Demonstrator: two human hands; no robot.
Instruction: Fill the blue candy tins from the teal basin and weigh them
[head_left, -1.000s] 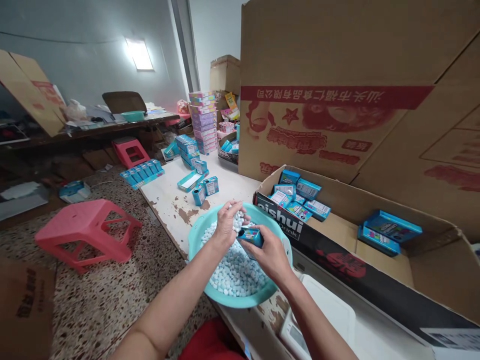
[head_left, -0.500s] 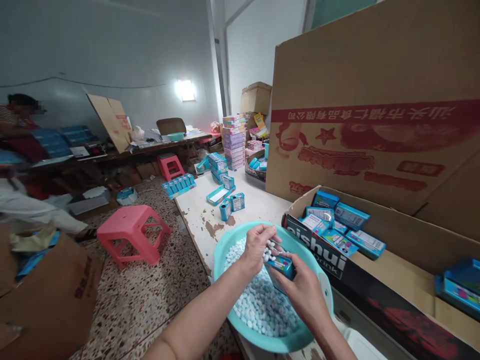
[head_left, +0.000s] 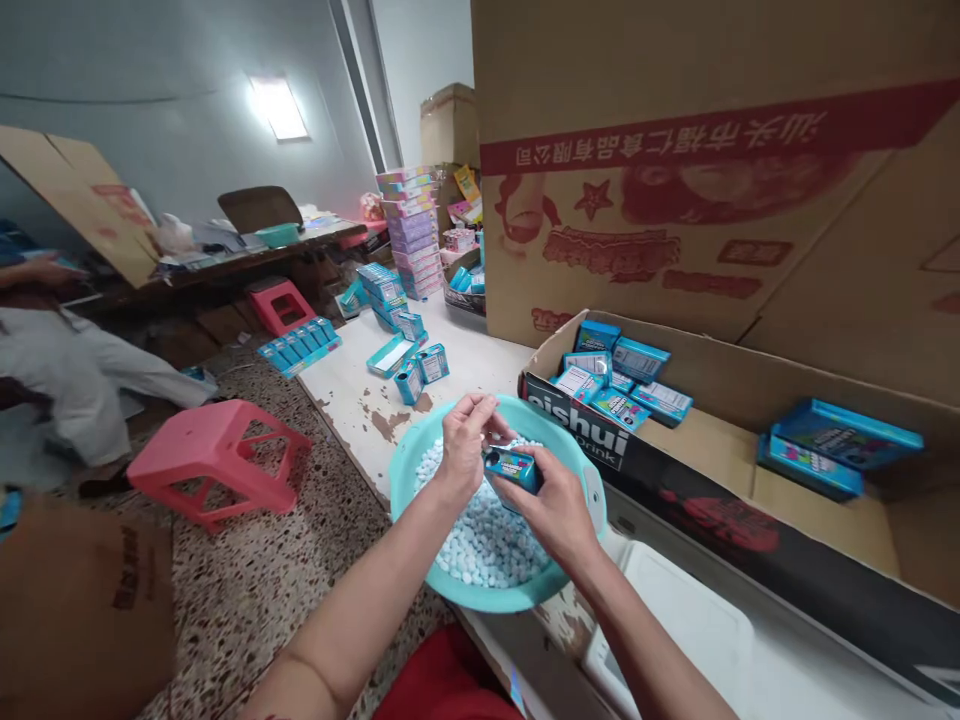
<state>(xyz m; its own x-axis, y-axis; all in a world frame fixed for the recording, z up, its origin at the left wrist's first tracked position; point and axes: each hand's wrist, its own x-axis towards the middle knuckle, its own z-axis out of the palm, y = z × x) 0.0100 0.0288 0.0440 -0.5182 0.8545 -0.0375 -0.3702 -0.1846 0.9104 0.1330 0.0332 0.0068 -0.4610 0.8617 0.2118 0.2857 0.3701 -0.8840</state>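
Note:
Above a turquoise basin [head_left: 501, 600] of small pale blue and white candies [head_left: 484, 540], my right hand [head_left: 555, 505] grips a small blue candy box [head_left: 514, 467]. A dark hole shows in the box's upper end, turned towards my left hand [head_left: 463, 445]. That hand is closed, its fingers curled inward right beside the hole. Whatever lies inside those fingers is hidden.
On the right, a long carton [head_left: 574, 425] holds several blue boxes before a tall cardboard sheet [head_left: 637, 200]. Past the basin stand blue boxes [head_left: 421, 370] and stacked pink and purple boxes [head_left: 411, 230]. A red stool [head_left: 217, 450] and a person [head_left: 67, 370] are at left.
The view has turned right and down. Candies that showed in my left hand are no longer visible there, and the box's hole now shows. My right hand keeps hold of the box.

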